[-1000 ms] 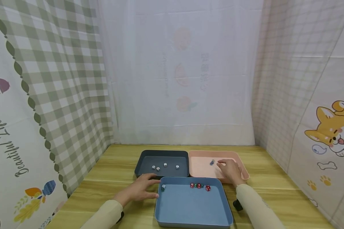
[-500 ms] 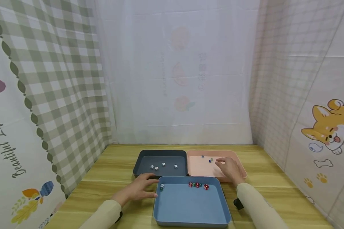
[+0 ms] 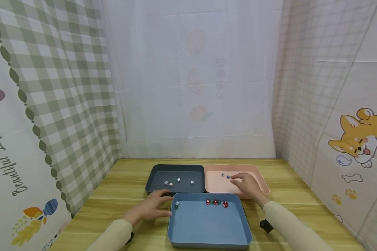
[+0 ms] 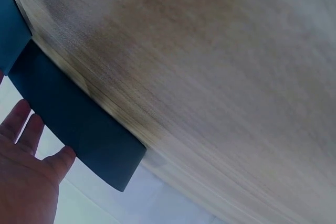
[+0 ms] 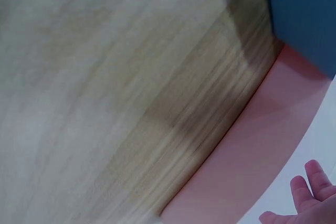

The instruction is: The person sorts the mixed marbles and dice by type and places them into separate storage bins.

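My right hand [image 3: 247, 184] hovers over the pink tray [image 3: 264, 183], thumb and fingertips close beside small dice. A blue die [image 3: 228, 177] lies near the fingertips with a paler one against it. A greyish die [image 3: 223, 175] sits slightly farther left. The right wrist view has these fingers [image 5: 302, 195] parted, nothing between them, above the pink tray wall. My left hand [image 3: 152, 205] is at the left rim of the blue tray [image 3: 210, 226], its fingers spread. In the left wrist view, the fingertips are right by the tray's outer wall [image 4: 84, 124].
Several white dice [image 3: 179, 180] lie in the dark tray [image 3: 157, 169] at the back left. Red dice [image 3: 225, 204], with green ones between, line the blue tray's far side; a white and a green die [image 3: 176, 204] sit in its left corner. Cloth curtains [image 3: 194, 87] enclose the wooden table [image 3: 103, 209].
Small dice that were bunched beside my right fingertips have scattered across the pink tray. My right hand has shifted slightly left toward them. The left hand stays in place.
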Tool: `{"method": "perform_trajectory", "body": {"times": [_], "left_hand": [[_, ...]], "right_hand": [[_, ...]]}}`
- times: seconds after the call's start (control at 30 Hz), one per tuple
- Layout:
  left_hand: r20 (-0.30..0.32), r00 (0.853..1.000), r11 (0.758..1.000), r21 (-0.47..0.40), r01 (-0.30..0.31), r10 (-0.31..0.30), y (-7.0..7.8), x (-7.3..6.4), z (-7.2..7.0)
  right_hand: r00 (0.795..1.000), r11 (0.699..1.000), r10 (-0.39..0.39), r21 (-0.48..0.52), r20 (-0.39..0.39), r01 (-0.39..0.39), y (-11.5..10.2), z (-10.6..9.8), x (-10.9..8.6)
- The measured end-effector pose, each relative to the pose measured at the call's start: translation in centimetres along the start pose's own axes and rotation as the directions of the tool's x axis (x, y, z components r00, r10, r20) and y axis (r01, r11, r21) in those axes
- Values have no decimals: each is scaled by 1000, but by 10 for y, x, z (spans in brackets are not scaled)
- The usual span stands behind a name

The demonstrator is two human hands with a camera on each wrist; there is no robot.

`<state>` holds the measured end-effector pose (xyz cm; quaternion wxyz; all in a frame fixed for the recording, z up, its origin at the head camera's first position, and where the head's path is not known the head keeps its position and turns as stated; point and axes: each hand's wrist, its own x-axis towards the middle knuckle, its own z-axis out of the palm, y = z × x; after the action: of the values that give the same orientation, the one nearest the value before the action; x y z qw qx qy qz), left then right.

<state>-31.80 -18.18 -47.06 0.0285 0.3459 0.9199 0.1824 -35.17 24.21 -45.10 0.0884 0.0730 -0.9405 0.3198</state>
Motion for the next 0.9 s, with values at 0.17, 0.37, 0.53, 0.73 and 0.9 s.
{"method": "perform_trajectory", "body": {"times": [0.17, 0.37, 0.53, 0.73, 0.9], "left_hand": [[-6, 1000, 1000, -2, -3, 3, 1, 0, -1], [-7, 1000, 1000, 10, -6, 6, 1, 0, -1], [-3, 1000, 1000, 4, -4, 4, 2, 0, -1], [-3, 1000, 1000, 11, -5, 5, 1, 0, 0], [-7, 1000, 1000, 17, -4, 4, 0, 0, 1]], "right_hand": [[997, 997, -77, 4, 20, 77, -10, 1, -7], [989, 989, -144, 33, 37, 143, -16, 7, -19], [987, 987, -157, 51, 46, 154, -19, 16, -29], [984, 985, -170, -21, 53, 172, -22, 27, -37], [982, 981, -173, -79, 75, 179, -22, 33, -43]]}}
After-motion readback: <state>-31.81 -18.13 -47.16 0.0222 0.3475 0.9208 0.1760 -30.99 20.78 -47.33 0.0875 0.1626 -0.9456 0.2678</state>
